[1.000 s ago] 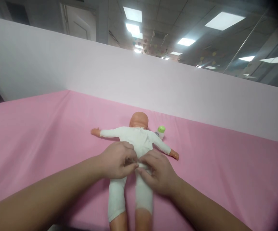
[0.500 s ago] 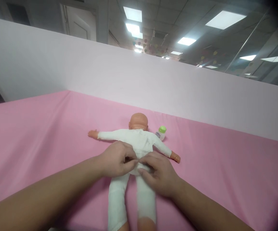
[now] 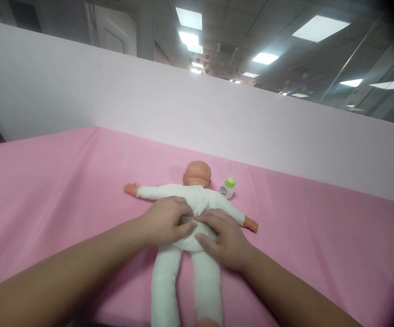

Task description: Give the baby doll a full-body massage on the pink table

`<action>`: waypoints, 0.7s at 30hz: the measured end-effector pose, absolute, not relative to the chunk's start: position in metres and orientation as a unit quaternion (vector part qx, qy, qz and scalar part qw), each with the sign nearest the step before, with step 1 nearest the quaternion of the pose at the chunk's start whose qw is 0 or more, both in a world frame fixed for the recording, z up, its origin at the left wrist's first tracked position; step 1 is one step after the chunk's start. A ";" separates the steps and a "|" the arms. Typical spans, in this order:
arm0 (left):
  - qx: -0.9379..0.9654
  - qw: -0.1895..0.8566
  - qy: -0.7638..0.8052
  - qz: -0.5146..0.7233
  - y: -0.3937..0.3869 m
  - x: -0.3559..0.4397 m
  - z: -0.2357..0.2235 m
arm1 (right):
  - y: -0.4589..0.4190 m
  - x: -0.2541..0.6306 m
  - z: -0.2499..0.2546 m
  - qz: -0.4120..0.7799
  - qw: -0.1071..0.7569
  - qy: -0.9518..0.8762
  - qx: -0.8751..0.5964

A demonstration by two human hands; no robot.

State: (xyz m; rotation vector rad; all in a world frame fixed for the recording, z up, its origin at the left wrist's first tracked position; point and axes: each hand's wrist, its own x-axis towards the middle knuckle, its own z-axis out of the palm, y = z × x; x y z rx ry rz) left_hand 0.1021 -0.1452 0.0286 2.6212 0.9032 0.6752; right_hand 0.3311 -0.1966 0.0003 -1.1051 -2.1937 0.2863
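Observation:
A baby doll in white cloth lies face down, its bare head away from me and both arms spread. My left hand rests on the left side of the doll's lower back, thumb and curved fingers apart. Opposite it, my right hand lies on the right side of the back, its thumb also apart from the fingers. The fingertips of both hands almost meet over the middle of the back. My hands cover part of the cloth there.
A small clear bottle with a green cap lies by the doll's right-side shoulder. Beneath everything is a pink sheet. A white panel rises along the far edge.
Both hands have moved slightly up the doll's back toward its head, and thumbs and fingers look a little farther apart. The bottle has stayed put.

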 end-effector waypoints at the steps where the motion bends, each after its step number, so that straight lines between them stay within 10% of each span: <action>1: 0.908 0.155 0.307 0.239 -0.146 0.102 0.030 | -0.197 0.332 0.001 0.119 0.336 -0.838 -0.413; 21: 0.902 0.053 0.340 0.261 -0.148 0.107 0.024 | -0.189 0.333 -0.006 0.061 0.319 -0.805 -0.496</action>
